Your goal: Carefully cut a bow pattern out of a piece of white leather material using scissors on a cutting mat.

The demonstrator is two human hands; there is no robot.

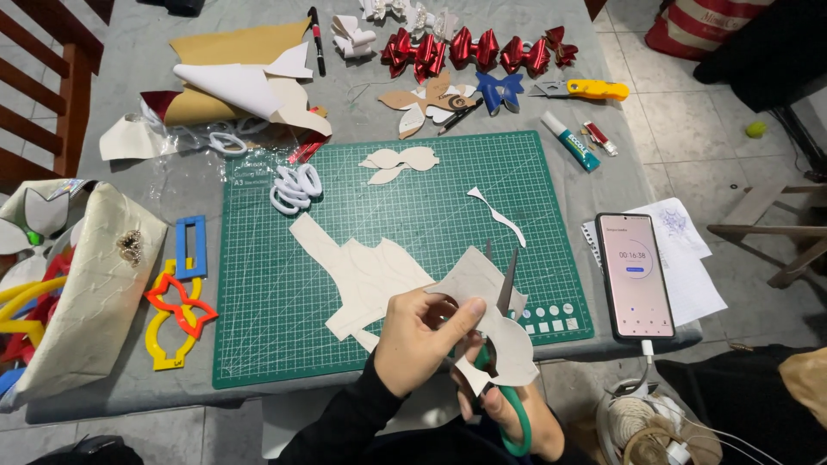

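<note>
Lower centre of frame: left hand (424, 337) pinches a cream-white sheet of faux leather with a curvy cut outline (482, 297), thumb on top, fingers under, firm grip. Right hand (508, 413) sits below it, mostly hidden, fingers through the green-handled scissors (510, 362); clenched on the handles. Blades stand open, tips pointing up past the sheet's upper edge.

Sheet is held up just over the near edge of the green gridded cutting mat (388, 241), overlapping a larger cream offcut (353, 267) lying flat on it. Upper part of mat: small cream bow-shaped cutout (398, 164), pile of white oval loops (295, 188), thin curved cream sliver (497, 215). Right of mat: black smartphone showing a timer (636, 275) on white paper. Left of mat: blue, orange and yellow plastic bow templates (178, 301). Top of frame: row of shiny red bows (469, 49), yellow utility knife (586, 89), glue tube (570, 140), rolled tan and white sheets (233, 86).

Risks, judged:
- left thumb lies close to the blade line; a fast snip could nick it.
- sheet is floppy and held at one side only, so it may twist and send the cut off the curve.
- narrow neck of the shape could be severed if blades close too deep.
- phone sits at the table's near edge, cable hanging; an elbow could knock it.
</note>
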